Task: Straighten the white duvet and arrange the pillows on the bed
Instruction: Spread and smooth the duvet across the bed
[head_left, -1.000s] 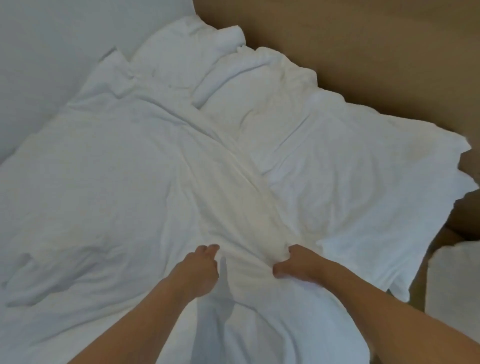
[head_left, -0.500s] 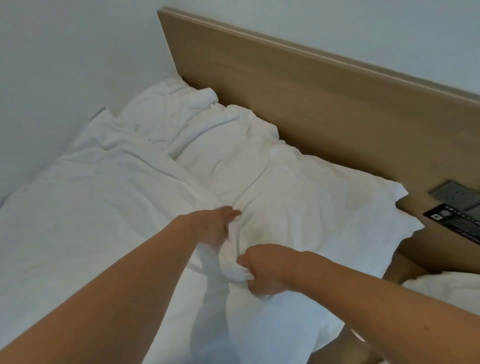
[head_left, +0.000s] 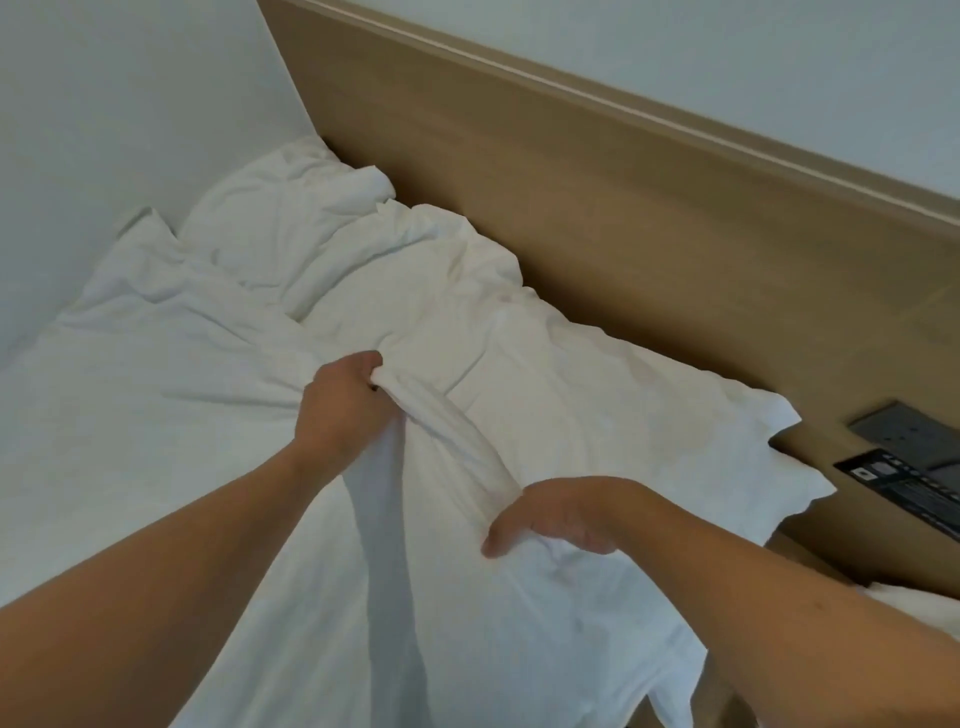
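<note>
The white duvet (head_left: 135, 426) covers the bed from the left wall to the middle, wrinkled near the top. Its upper edge is bunched into a raised fold running between my two hands. My left hand (head_left: 340, 410) is closed on the far end of that fold. My right hand (head_left: 563, 514) grips the near end, thumb pointing left. A near pillow (head_left: 623, 415) lies flat against the headboard on the right, partly under the fold. A second, crumpled pillow (head_left: 291, 218) sits in the far corner.
A wooden headboard (head_left: 623, 197) runs diagonally behind the pillows. White walls (head_left: 104, 104) close in the bed's left side. A grey socket plate (head_left: 904, 428) and a black control panel (head_left: 904, 483) sit on the headboard ledge at right. More white bedding (head_left: 919, 605) shows at the right edge.
My hands have lifted the duvet edge and drawn apart along it, the left reaching farther up the bed. My view has tilted up, showing more headboard.
</note>
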